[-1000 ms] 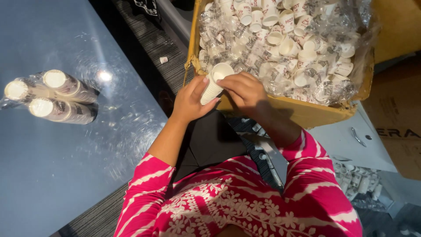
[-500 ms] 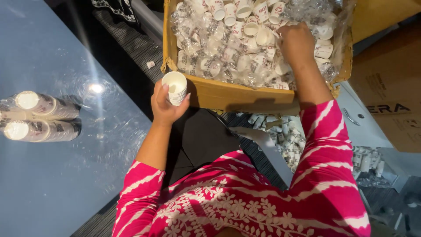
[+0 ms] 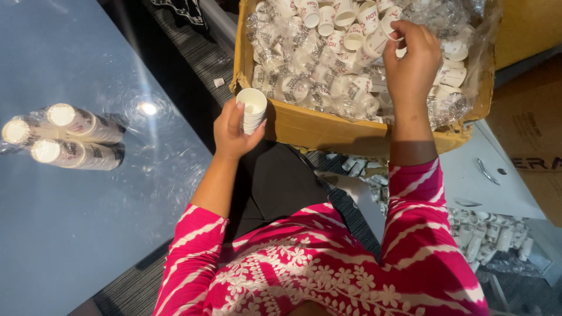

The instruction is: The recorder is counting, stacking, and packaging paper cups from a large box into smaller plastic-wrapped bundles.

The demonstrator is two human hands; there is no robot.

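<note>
Glossy blue-grey table on the left, three wrapped sleeves of cups lying on it, and straight ahead a cardboard box heaped with small white paper cups in loose clear plastic. Since half a second ago the view has swung a little, and the box now sits further right and higher. The right hand has stayed inside the box, but its fingers have curled in and now pinch at the rim of a loose cup near the top of the heap; whether that cup is lifted clear, I cannot tell. The left hand has barely shifted: it holds a short stack of cups just outside the box's front wall, near the torn left corner. Fingers and thumb wrap closed around the lower part of the stack, mouth of the top cup facing up, open and white. The stack stands above the palm, tilted slightly toward the box, close to the cardboard. The two hands are well apart, with the box wall between them. Pink patterned sleeves fill the foreground, and more wrapped cups lie low on the right.
</note>
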